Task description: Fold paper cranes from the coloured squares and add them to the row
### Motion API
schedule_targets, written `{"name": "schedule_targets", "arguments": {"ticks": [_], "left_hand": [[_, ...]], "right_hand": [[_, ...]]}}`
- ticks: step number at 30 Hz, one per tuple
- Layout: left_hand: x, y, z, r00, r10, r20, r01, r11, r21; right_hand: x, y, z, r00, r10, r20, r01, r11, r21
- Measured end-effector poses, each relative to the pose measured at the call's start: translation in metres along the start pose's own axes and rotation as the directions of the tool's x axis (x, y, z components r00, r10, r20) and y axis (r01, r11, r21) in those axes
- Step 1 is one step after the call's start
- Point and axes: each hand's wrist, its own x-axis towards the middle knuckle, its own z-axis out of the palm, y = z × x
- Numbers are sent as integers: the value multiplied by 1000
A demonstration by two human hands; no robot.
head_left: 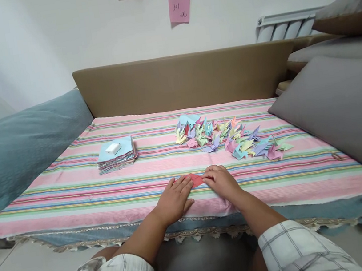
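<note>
A small red folded paper lies on the striped cloth near its front edge. My left hand rests flat over the paper's left part, fingers stretched out and covering that end. At the paper's right tip, my right hand is closed in a pinch on it, thumb and forefinger together. Beyond my right hand spreads a cluster of folded paper cranes in several colours.
A stack of square paper with a white block on top stands to the left. Grey cushions border the right side and a blue bolster the left. A brown backrest runs behind.
</note>
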Motion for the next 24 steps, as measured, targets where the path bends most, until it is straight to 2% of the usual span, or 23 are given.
{"name": "schedule_targets", "arguments": {"ticks": [3, 5, 7, 9, 12, 17, 24], "left_hand": [[1, 0, 0, 1000, -3, -10, 3, 1000, -9], [1, 1, 0, 1000, -6, -6, 6, 1000, -11], [0, 1, -1, 1000, -7, 2, 7, 1000, -13], [0, 2, -2, 1000, -10, 12, 10, 1000, -23], [3, -1, -6, 999, -26, 23, 28, 996, -80], [13, -14, -12, 994, -89, -68, 74, 978, -195], [23, -17, -19, 996, -51, -70, 45, 996, -83]], "right_hand": [[-6, -1, -7, 997, -16, -71, 12, 998, -62], [-12, -7, -7, 990, -109, -92, 99, 990, -103], [-18, -13, -2, 963, -271, 4, 269, 954, -133], [-25, -16, 6, 935, -338, 110, 352, 923, -154], [-30, -16, 16, 931, -311, 193, 344, 923, -171], [-23, -14, 16, 943, -273, 189, 306, 936, -174], [-10, -18, 8, 954, -258, 154, 278, 952, -127]]}}
